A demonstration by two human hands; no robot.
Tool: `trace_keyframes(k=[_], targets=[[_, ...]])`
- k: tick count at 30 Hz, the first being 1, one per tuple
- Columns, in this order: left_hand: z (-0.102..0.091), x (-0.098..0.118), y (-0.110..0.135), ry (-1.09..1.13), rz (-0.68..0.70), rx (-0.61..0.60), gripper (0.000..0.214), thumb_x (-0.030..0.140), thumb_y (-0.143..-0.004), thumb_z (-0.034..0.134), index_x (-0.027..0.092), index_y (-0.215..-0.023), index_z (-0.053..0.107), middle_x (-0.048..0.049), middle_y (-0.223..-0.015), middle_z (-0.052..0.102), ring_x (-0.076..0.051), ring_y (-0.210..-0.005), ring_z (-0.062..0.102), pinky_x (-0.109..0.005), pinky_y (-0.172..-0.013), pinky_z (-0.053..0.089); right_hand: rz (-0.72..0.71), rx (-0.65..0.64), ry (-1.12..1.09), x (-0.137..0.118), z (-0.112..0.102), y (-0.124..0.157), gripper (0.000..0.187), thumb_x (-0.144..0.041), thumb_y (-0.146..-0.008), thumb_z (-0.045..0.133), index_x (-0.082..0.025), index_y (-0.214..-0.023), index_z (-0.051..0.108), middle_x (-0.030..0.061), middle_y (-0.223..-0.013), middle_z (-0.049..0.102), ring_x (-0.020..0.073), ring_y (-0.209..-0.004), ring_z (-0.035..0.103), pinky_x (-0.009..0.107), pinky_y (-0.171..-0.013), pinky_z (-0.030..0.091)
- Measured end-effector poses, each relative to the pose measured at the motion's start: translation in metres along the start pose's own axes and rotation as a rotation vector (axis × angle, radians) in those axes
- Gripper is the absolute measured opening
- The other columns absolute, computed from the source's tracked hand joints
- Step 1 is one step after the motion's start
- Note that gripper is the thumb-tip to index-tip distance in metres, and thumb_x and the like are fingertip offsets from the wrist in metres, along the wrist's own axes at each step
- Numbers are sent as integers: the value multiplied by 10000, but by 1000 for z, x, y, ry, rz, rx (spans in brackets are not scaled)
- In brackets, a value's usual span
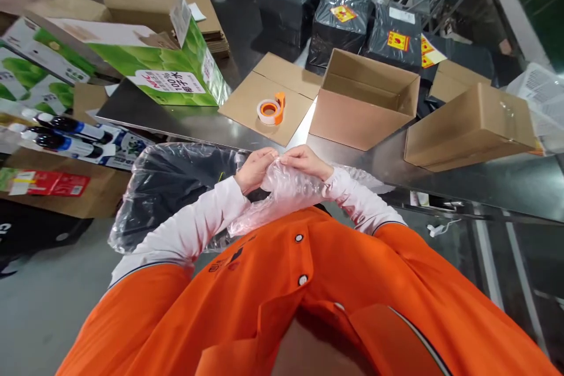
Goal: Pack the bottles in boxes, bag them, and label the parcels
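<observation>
Before one tape dispenser (279, 110), left hand (255, 171) and right hand (307, 162) pinch one plastic sheet (296, 187); both nearly closed.

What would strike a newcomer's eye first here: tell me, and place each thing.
The bright orange shirt across the bottom probably comes first. Just above it in the picture, the left hand and right hand pinch clear plastic. Beyond, an orange tape dispenser lies on flat cardboard, with a green carton standing open to its left.

Beyond the left hand (255, 171), the green coconut-water carton (170, 67) reads "NFC 100% 椰子水". Past the right hand (308, 161), black-wrapped parcels (337, 35) bear yellow-and-red stickers (343, 13), lettering illegible.
</observation>
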State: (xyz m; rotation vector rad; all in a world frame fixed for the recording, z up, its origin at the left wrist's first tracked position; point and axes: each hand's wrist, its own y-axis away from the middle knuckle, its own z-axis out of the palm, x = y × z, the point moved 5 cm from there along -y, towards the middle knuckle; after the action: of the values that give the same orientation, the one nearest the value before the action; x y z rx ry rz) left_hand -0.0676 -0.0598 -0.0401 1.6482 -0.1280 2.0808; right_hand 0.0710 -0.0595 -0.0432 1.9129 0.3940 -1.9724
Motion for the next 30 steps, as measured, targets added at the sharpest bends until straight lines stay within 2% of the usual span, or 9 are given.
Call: trace_keyframes(k=[6,10,12,14,18,20,22,26,30], targets=[[-9,30,13,25,175,18,564,683,-738,777,191,-664,511,22,-598,469,-112,-556,431,-241,-556,367,-99,75,-92,-22,-16,11,654,-810,-786,735,-159,-817,687,39,-758,689,155,-707,620,266,-684,486],[-10,35,10,-723,99,-339,650,551,-451,964,201,-937,710,-12,-865,695,-189,-754,611,-258,-681,424,-24,-381,454,-30,-13,8,730,-591,-541,977,-173,-1090,738,54,-1013,777,219,-934,684,288,-827,504],[-37,27,15,-1204,-60,-490,512,311,-440,972,211,-885,739,4,-821,714,-203,-772,627,-256,-703,394,134,-556,861,-20,-30,12,528,-417,-601,967,-186,-1038,784,40,-964,793,220,-900,691,280,-806,476],[-87,26,25,-1557,-276,-475,273,139,-552,865,193,-792,747,17,-685,679,-179,-695,588,-247,-665,329,361,-597,1167,-7,-62,19,175,-319,-789,823,-184,-900,818,43,-835,786,214,-821,700,286,-766,458],[-167,54,55,-1674,-509,-359,159,131,-717,750,162,-865,799,26,-700,724,-143,-700,599,-205,-666,324,487,-484,1169,18,-97,26,460,-430,-847,795,-159,-1218,806,107,-1110,813,265,-1017,746,311,-892,522],[-168,74,63,-1644,-537,-379,151,212,-791,743,164,-915,813,32,-752,754,-140,-747,630,-190,-688,353,295,-435,1001,30,-69,15,955,-532,-699,922,-141,-1514,615,165,-1433,695,316,-1255,689,349,-1049,518],[-146,94,63,-1676,-526,-385,178,254,-845,718,166,-960,822,26,-785,767,-140,-765,635,-195,-689,356,129,-384,871,44,-24,2,1183,-557,-616,974,-136,-1609,486,195,-1543,607,351,-1363,632,397,-1138,491],[-96,115,54,-1860,-474,-383,282,276,-862,723,227,-1113,841,-28,-926,802,-196,-844,679,-255,-726,384,131,-240,849,70,42,-15,523,-413,-943,720,-141,-1388,669,153,-1250,781,328,-1156,747,410,-1025,557],[-111,106,73,-1960,-540,-384,356,282,-830,760,251,-1175,842,-92,-1063,806,-284,-1027,714,-313,-861,450,11,-192,913,65,16,-18,395,-247,-992,563,-148,-1354,686,130,-1242,791,280,-1121,761,354,-985,568]])
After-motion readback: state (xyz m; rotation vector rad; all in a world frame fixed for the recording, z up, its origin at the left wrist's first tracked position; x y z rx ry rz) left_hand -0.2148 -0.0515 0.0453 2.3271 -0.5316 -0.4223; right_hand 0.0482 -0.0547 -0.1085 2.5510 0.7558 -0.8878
